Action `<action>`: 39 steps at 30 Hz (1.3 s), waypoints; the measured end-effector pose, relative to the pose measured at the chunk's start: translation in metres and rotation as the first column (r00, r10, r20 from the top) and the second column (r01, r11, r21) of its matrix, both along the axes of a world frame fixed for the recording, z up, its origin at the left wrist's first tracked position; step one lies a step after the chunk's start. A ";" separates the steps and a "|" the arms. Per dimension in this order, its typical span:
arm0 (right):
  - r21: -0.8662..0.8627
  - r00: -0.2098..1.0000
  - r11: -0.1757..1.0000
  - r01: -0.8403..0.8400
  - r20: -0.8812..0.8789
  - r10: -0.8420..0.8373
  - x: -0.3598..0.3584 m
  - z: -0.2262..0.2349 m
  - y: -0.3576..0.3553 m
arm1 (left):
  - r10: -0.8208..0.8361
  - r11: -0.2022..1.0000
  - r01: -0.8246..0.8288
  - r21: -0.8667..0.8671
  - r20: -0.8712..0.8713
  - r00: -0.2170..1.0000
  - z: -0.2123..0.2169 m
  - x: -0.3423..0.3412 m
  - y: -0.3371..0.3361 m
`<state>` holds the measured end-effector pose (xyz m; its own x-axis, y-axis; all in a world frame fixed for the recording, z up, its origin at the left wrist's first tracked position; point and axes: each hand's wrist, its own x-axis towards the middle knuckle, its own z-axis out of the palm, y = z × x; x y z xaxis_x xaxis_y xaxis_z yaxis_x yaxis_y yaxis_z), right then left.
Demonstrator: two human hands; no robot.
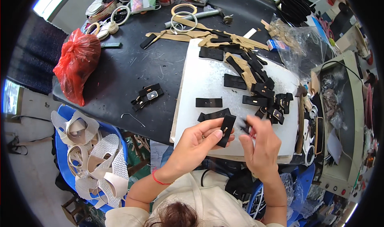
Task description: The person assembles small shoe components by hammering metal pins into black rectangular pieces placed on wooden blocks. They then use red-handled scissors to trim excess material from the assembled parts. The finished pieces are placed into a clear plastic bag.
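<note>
My left hand (197, 142) pinches a short black strap (227, 131) between thumb and fingers. The strap stands tilted, with a small gold-coloured metal piece on its face. To its right is my right hand (262, 147), blurred by motion with the fingers bent. A smeared dark shape (245, 126) shows at its fingertips; whether it is held I cannot tell. Just beyond my hands, a black strap (209, 103) lies flat on the white board (192, 83). A heap of black straps (276, 107), some with gold-coloured fittings, covers the board's right side.
Tan strips (192, 35) lie across the board's far edge. On the black table, a red plastic bag (78, 63) and several black straps with metal fittings (148, 96) stand left. A blue basket (66, 163) of white woven pieces is below. Clear plastic wrap (304, 47) lies far right.
</note>
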<state>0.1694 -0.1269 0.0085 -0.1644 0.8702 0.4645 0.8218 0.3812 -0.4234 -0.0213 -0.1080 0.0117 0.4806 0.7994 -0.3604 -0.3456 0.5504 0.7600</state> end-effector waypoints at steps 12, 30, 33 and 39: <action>0.059 0.973 0.996 -0.073 0.225 0.058 -0.008 -0.010 -0.008 | 0.087 0.972 -0.052 0.229 -0.144 0.986 -0.018 0.004 -0.010; -0.092 0.891 0.979 -0.180 -0.436 0.122 -0.019 -0.001 -0.005 | 0.027 0.992 -0.025 0.121 -0.015 1.000 -0.007 0.001 -0.003; -0.066 0.914 0.987 -0.147 -0.391 0.110 -0.027 0.002 -0.006 | 0.090 0.969 -0.056 0.242 -0.135 0.987 -0.009 0.002 -0.005; -0.187 0.907 0.978 -0.089 -0.422 0.002 -0.026 0.008 0.001 | 0.260 0.703 0.154 0.694 -0.452 0.853 0.004 -0.001 -0.010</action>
<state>0.1432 -0.1258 0.0162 -0.0348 0.9472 0.3189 0.5364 0.2869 -0.7937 -0.0222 -0.1178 0.0159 0.3537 0.9254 0.1361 0.1683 -0.2061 0.9639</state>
